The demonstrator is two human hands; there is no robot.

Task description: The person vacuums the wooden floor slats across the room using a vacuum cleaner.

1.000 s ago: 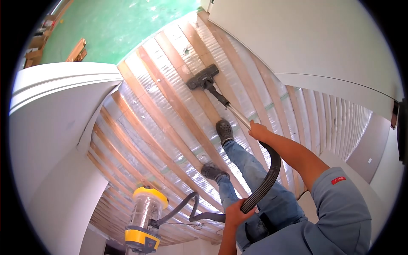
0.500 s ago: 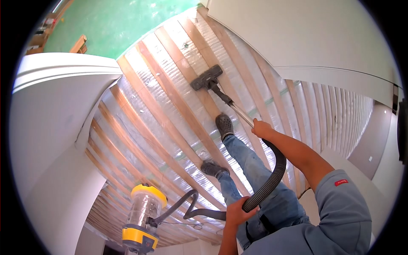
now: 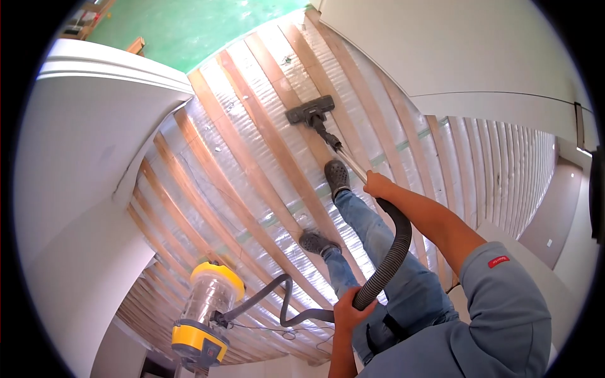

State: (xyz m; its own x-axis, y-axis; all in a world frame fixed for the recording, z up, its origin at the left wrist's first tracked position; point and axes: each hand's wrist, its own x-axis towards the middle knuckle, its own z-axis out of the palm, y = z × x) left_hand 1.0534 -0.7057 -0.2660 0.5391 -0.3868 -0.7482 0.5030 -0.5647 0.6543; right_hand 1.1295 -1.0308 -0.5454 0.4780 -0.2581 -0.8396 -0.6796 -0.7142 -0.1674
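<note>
My right hand (image 3: 379, 184) is wrapped around the metal wand of a vacuum cleaner, just where the black ribbed hose (image 3: 398, 242) begins. At the wand's far end, the dark floor nozzle (image 3: 310, 110) lies across the wooden battens ahead of my feet. Lower down, my left hand (image 3: 353, 310) grips the same hose close to my thigh. From there the grey hose (image 3: 287, 309) bends over to the yellow and clear vacuum canister (image 3: 205, 309), which stands at my left.
Parallel wooden battens (image 3: 252, 167) run over shiny foil. A white panel (image 3: 101, 132) rises on the left and another white surface (image 3: 454, 50) at upper right. Green flooring (image 3: 189, 25) lies beyond. A thin cable (image 3: 290, 335) trails near the canister. My dark clogs (image 3: 337, 176) rest on the floor.
The view has shifted slightly. My right hand and the wand have moved a little to the left, and the nozzle has slid slightly left over the battens. Both hands keep their grip.
</note>
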